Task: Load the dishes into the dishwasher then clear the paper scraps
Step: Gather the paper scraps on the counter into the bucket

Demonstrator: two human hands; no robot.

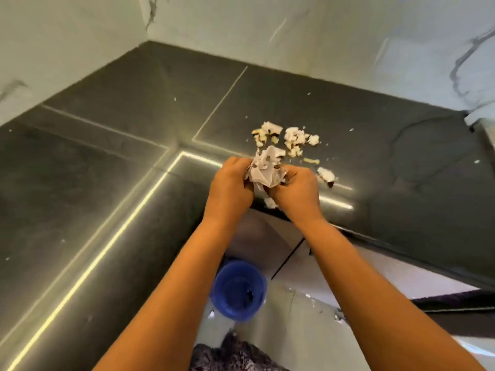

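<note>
Both my hands meet at the front edge of a dark stone countertop [112, 167]. My left hand [231, 183] and my right hand [296, 190] together grip a crumpled wad of white paper scraps [265, 168] between them. More torn paper scraps [290, 139] lie loose on the counter just behind the hands, with a few tiny bits scattered farther out. One scrap [325, 174] lies right of my right hand. A small piece [270, 202] sits at the counter edge under my hands.
A blue bucket [238, 289] stands on the floor below the counter edge, under my forearms, with some dark bits inside. White marble-look walls close the counter at the back and left. A dark fuzzy mat [235, 354] lies on the floor at the bottom.
</note>
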